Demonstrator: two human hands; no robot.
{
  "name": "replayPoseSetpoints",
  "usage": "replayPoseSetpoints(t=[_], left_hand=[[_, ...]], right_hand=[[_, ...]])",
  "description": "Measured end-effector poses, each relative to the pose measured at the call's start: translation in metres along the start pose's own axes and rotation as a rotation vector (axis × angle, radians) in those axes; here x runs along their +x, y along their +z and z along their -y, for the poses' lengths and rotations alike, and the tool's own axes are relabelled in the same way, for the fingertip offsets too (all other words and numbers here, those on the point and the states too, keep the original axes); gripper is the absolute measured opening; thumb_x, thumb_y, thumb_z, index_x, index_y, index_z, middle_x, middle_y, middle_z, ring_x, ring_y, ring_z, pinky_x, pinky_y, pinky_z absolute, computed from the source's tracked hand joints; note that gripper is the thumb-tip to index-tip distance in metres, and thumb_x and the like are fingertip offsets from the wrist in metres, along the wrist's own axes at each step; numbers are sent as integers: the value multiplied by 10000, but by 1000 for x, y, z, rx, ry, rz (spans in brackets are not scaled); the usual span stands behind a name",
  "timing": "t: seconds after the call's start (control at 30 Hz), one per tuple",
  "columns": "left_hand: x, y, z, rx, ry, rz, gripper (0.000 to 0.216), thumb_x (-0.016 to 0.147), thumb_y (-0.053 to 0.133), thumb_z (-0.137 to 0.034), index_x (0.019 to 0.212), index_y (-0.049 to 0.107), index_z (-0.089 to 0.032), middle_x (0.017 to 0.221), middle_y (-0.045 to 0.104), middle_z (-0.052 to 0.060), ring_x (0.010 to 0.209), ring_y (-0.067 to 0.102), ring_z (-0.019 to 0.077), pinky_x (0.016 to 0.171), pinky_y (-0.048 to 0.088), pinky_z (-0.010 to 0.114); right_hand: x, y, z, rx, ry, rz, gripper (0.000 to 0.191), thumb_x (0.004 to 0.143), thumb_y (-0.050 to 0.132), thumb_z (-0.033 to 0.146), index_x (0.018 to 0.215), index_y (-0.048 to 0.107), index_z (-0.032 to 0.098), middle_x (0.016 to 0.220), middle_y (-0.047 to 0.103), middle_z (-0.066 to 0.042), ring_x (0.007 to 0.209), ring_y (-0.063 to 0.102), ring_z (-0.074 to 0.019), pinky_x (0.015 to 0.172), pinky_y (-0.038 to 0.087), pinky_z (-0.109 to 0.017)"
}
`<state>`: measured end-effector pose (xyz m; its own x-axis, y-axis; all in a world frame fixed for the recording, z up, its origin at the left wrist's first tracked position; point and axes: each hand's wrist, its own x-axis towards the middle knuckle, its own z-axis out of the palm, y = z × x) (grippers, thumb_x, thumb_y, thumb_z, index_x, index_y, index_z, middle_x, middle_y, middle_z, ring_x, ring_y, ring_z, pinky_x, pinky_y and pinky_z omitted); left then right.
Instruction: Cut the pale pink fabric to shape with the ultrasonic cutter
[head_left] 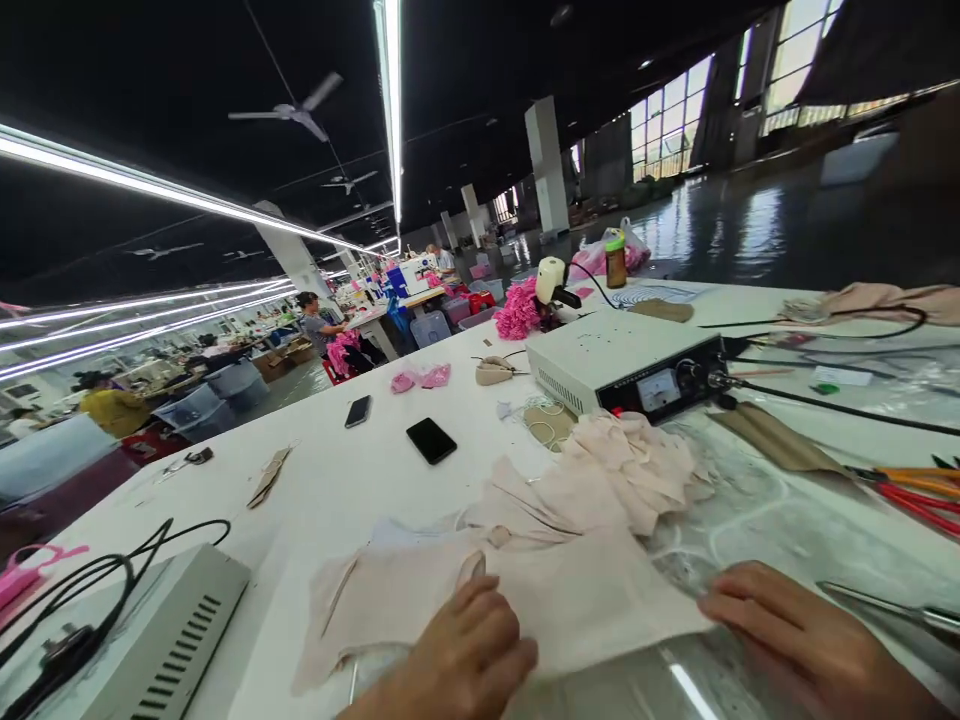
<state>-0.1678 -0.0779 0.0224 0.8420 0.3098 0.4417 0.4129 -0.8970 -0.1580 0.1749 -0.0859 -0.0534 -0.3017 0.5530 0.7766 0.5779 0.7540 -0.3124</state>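
Note:
A pale pink-beige cloth piece lies spread over a clear plastic-like sheet at the table's near side. My left hand, fingers curled, rests on the cloth near its middle, with a small fold of fabric by the fingertips. At the cloth's right corner, my right hand has thumb and fingers pressed together on the edge. Behind the spread cloth is a crumpled heap of the same fabric. Metal scissors or a similar tool, partly cut off, lie right of my right hand.
A grey control box with a dial stands beyond the heap; another box with black cables sits at left. Two phones, a lidded jar, pink fabric and orange-and-red-handled tools lie about. Other people work farther off.

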Motion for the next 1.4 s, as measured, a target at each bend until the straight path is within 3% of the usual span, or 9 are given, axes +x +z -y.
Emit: replayPoseSetpoints(t=[0.07, 0.27, 0.47, 0.57, 0.7, 0.9, 1.07, 1.27, 1.4], left_hand=[[-15, 8, -20, 33, 112, -33, 154, 885, 463, -49, 826, 563, -151, 635, 480, -17, 610, 467, 105, 931, 455, 317], [-25, 15, -53, -123, 65, 199, 238, 954, 398, -144, 771, 546, -181, 579, 481, -18, 523, 407, 110, 635, 448, 230], [-1, -21, -72, -297, -257, 524, 94, 842, 530, -196, 759, 574, -202, 653, 527, -15, 568, 480, 116, 635, 440, 222], [22, -16, -76, -294, -313, 447, 192, 854, 464, -134, 945, 623, -193, 829, 611, 32, 742, 578, 141, 733, 467, 242], [56, 17, -80, -263, -121, 338, 256, 940, 399, -154, 1102, 597, -144, 1120, 640, 71, 1096, 560, 187, 999, 398, 317], [89, 52, -81, -155, 115, 388, 300, 998, 341, -168, 1185, 575, -170, 1342, 534, 54, 1281, 443, 178, 1088, 330, 340], [106, 64, -62, -243, 207, 373, 295, 998, 343, -190, 1190, 561, -138, 1321, 547, 70, 1247, 476, 183, 1073, 341, 317], [121, 92, -55, -447, -59, 381, 264, 921, 538, -315, 1127, 584, -156, 1106, 617, 91, 980, 594, 186, 900, 445, 309], [132, 104, -62, -488, -140, 372, 288, 826, 676, -368, 1015, 614, -160, 1022, 609, 68, 919, 577, 200, 842, 454, 325]], right_hand=[[-16, -2, 10, 9, 13, 82, 223, 1016, 440, 271, 957, 654, 246, 913, 585, -29, 813, 590, -159, 714, 520, -224], [-36, -16, 11, -9, 102, 214, 262, 1003, 410, 270, 933, 661, 243, 932, 580, -51, 854, 584, -196, 696, 525, -274], [-56, -36, -21, -5, 113, 193, 295, 993, 407, 371, 1025, 668, 237, 1042, 583, -61, 910, 592, -227, 765, 529, -318], [-62, -40, -28, 1, 123, 137, 300, 995, 394, 372, 1051, 657, 239, 1093, 575, -44, 949, 584, -224, 782, 524, -318], [-64, -45, -25, 0, 131, 75, 263, 979, 414, 339, 1023, 652, 236, 1084, 581, -24, 967, 575, -216, 806, 507, -324], [-69, -51, -20, -13, 198, 35, 250, 977, 409, 326, 1036, 632, 228, 1105, 575, -25, 971, 574, -208, 828, 495, -331], [-68, -46, -14, -61, 324, -26, 288, 992, 430, 422, 1044, 639, 231, 1126, 565, -42, 997, 564, -235, 868, 481, -361], [-59, -46, -2, -73, 507, 37, 361, 986, 431, 491, 841, 626, 224, 1134, 554, -59, 999, 556, -248, 804, 522, -338], [-55, -55, -1, -26, 577, 110, 282, 1003, 422, 422, 929, 598, 215, 1138, 555, -71, 987, 567, -226, 741, 539, -277]])
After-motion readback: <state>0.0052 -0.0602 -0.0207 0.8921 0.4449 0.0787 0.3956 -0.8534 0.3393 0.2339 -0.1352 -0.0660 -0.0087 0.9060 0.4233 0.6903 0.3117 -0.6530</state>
